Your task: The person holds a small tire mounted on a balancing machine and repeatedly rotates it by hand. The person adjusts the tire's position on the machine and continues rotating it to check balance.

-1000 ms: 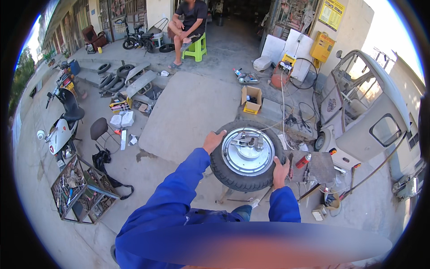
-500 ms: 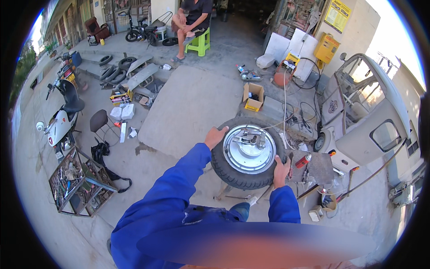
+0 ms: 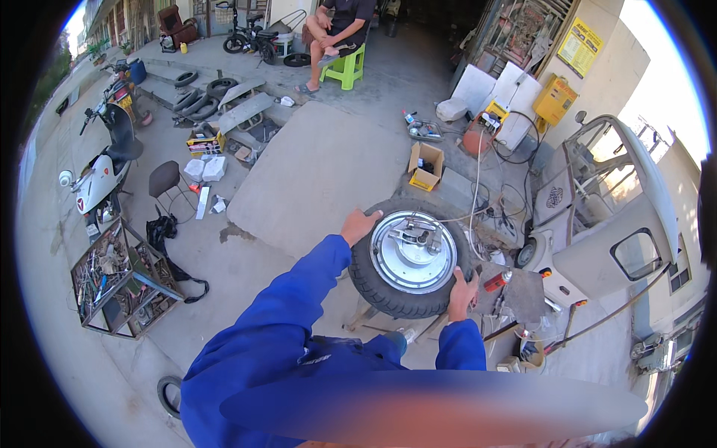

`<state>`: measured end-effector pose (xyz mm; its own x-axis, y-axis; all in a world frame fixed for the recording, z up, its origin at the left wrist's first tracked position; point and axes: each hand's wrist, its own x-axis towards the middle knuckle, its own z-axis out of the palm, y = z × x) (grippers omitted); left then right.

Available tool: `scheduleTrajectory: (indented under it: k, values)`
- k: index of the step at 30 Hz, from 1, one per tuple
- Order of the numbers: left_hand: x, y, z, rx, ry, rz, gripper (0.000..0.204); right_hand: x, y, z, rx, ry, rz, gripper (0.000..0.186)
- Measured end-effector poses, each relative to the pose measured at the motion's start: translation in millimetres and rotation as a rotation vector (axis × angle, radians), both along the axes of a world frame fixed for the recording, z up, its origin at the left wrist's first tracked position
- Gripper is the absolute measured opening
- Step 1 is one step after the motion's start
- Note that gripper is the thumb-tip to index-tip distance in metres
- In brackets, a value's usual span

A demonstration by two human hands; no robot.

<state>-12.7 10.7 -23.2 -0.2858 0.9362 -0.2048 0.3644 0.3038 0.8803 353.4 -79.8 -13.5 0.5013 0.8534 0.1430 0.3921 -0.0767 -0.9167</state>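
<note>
A motor wheel with a silver hub and a black tyre rests on a low stand in front of me, brake side up. My left hand holds the tyre's far left edge, thumb over the sidewall and fingers mostly hidden behind the rubber. At its near right edge, my right hand grips the tyre between thumb and fingers. A red spray can lies just right of that hand, on a dark board. A thin cable runs from the hub toward the right.
An open cardboard box stands beyond the wheel. At left are a metal tool rack, a stool and a white scooter. A grey three-wheeler is parked at right. Someone sits on a green stool at the back.
My right hand has shifted slightly along the tyre's edge toward me, its thumb now lower. My left hand keeps its place. The whole view has tilted a little.
</note>
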Motion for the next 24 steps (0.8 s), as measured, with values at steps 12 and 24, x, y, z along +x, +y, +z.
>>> scheduleTrajectory:
  k: [12,24]
  values:
    - [-4,0,3,-0.010,-0.050,-0.008,0.098,4,8,-12,-0.013,-0.010,0.009,0.080]
    - [-15,16,-13,-0.070,-0.176,-0.083,0.095,-24,-24,13,-0.062,-0.022,-0.033,0.090]
